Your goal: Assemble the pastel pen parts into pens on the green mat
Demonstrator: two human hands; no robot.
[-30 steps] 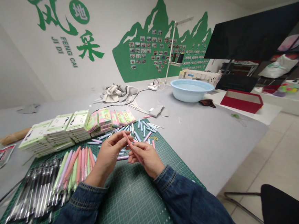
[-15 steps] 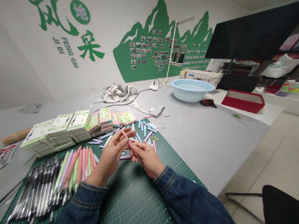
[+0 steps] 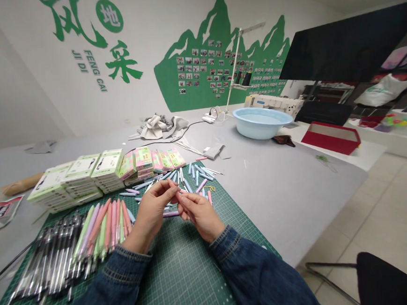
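Observation:
Both hands meet above the green cutting mat [image 3: 180,276]. Between them is a pink pen [image 3: 177,190], largely covered by fingers. My left hand [image 3: 155,208] pinches its upper end with thumb and fingertips. Lower down, my right hand [image 3: 199,212] is closed around the barrel. Beyond the hands lie loose blue, purple and pink pen parts [image 3: 200,174] with thin white refills. To the left, pastel pens [image 3: 105,226] in green, purple and pink lie side by side, beside a heap of clear pens with black grips [image 3: 51,258].
Stacked white-and-green boxes [image 3: 80,174] and small pink-and-green boxes [image 3: 142,159] stand behind the pens. Farther off are crumpled grey cloth [image 3: 159,127], a blue basin [image 3: 262,122] and a red box [image 3: 329,138]. A black chair [image 3: 389,279] is at lower right.
My left fingers, more spread half a second ago, have closed over the pink pen's upper end. My right hand keeps its grip, nearly in place.

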